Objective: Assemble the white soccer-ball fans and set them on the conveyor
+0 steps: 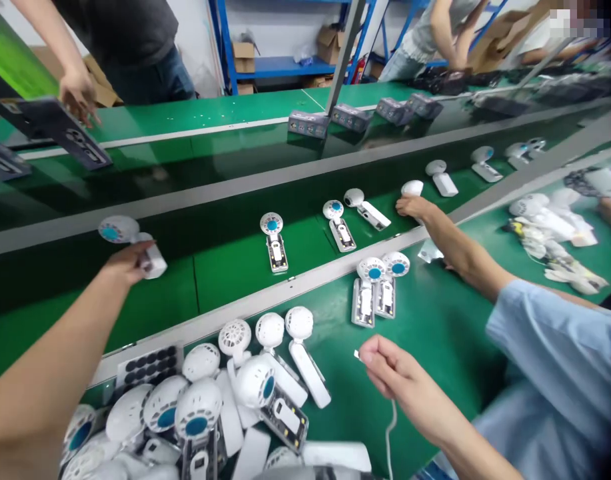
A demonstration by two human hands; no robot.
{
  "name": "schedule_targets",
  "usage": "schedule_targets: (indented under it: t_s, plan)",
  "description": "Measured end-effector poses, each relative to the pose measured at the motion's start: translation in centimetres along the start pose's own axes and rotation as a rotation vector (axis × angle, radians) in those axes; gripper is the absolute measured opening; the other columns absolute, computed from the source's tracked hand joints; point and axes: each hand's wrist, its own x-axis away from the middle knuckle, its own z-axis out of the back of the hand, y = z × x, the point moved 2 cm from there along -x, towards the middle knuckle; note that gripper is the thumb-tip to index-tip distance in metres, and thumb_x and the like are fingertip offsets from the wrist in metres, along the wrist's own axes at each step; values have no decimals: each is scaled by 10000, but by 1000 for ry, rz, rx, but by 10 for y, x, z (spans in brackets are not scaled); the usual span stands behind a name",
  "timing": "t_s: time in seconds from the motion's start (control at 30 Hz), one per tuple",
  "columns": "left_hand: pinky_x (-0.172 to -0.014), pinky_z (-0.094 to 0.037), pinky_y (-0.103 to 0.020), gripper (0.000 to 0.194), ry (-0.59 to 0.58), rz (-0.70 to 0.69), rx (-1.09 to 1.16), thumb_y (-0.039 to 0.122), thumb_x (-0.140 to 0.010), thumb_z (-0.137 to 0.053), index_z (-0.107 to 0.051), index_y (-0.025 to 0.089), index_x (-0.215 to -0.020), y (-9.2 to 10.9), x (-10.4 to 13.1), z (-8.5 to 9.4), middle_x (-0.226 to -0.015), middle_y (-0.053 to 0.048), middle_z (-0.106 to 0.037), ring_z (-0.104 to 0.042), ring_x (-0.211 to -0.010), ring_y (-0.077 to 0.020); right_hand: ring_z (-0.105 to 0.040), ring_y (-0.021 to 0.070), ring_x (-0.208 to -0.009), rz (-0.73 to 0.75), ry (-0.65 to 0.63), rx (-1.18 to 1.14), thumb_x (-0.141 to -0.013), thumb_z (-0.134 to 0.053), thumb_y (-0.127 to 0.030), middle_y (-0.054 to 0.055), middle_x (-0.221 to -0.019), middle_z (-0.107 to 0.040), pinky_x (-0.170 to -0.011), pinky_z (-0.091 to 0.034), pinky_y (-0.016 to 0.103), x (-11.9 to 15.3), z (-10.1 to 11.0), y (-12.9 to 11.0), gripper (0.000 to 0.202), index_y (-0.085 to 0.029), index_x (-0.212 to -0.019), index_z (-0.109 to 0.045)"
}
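Note:
My left hand [128, 263] is closed around the body of a white handheld fan [154, 261], whose round head with a blue centre [118, 229] points away to the left. It is over the green conveyor belt. My right hand [392, 367] pinches the small white plug [357, 355] of a white cable [389, 433] above the green worktable. The cable hangs down below my fingers. Two fans with clear-sided bodies [364, 303] lie on the table just beyond my right hand. A pile of white fans [200, 407] covers the table between my arms.
More fans [276, 247] lie spaced along the belt [225, 287]. A co-worker in a blue sleeve [555, 340] reaches to a fan at right. Grey boxes [308, 125] stand on the far line. A metal rail [255, 300] parts belt and table. A sheet of black round pads [152, 365] lies behind the pile.

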Motion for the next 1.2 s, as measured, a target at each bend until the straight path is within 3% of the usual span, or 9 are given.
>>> schedule_targets:
  t_s: [0.1, 0.23, 0.3, 0.4, 0.53, 0.7, 0.9, 1.2]
  plan:
    - [-404, -451, -188, 159, -111, 32, 60, 41, -676, -570, -473, 163, -708, -15, 57, -58, -464, 77, -502, -509, -381, -89, -305, 90, -509, 109, 3, 23, -898, -428, -454, -63, -565, -400, -489, -248, 228, 8, -5, -10, 283, -189, -798, -439]
    - [-472, -499, -230, 104, -307, 133, 135, 180, -703, -605, -565, 127, -783, -43, 155, -133, -630, -17, -617, -593, -510, -130, -416, 99, -547, 295, 9, 54, -910, -433, -354, -45, -596, -508, -545, -320, 237, 22, -18, -28, 175, -191, -850, -456]
    - [-481, -506, -244, 140, -437, 237, 209, 254, -734, -597, -574, 119, -764, -55, 199, -160, -647, -35, -626, -596, -515, -139, -454, 103, -562, 363, 17, 70, -910, -430, -314, -40, -607, -536, -571, -348, 244, 29, -24, -35, 135, -193, -859, -460]
    - [-499, -504, -243, 198, -577, 295, 246, 330, -749, -608, -573, 136, -749, -69, 244, -184, -642, -25, -621, -593, -524, -137, -486, 106, -577, 441, 27, 72, -906, -429, -287, -41, -616, -549, -596, -377, 251, 41, -28, -41, 103, -197, -867, -459]
    - [-518, -482, -228, 201, -620, 282, 184, 320, -706, -667, -572, 160, -780, -80, 274, -194, -670, -5, -611, -591, -563, -130, -504, 104, -580, 493, 31, 60, -900, -432, -264, -43, -620, -546, -599, -394, 249, 54, -27, -42, 75, -198, -873, -455]
    - [-540, -464, -221, 298, -627, 260, 120, 294, -646, -726, -572, 186, -877, -87, 292, -198, -692, 25, -589, -565, -579, -112, -488, 93, -550, 492, 30, 115, -887, -441, -235, -53, -586, -530, -575, -386, 233, 67, -21, -41, 63, -193, -842, -454]
    - [-543, -441, -219, 372, -645, 161, -83, 329, -668, -720, -547, 194, -969, -88, 302, -199, -699, 27, -590, -559, -582, -114, -450, 82, -498, 444, -62, 178, -885, -434, -227, -62, -562, -523, -513, -353, 213, 72, -15, -36, 81, -192, -816, -460]
    - [-535, -452, -240, 423, -698, 252, -167, 325, -719, -681, -482, 228, -1079, -97, 304, -191, -794, 1, -610, -579, -588, -131, -479, 96, -530, 351, -158, 220, -878, -442, -235, -44, -573, -567, -552, -366, 227, 58, -19, -20, 110, -192, -777, -442]
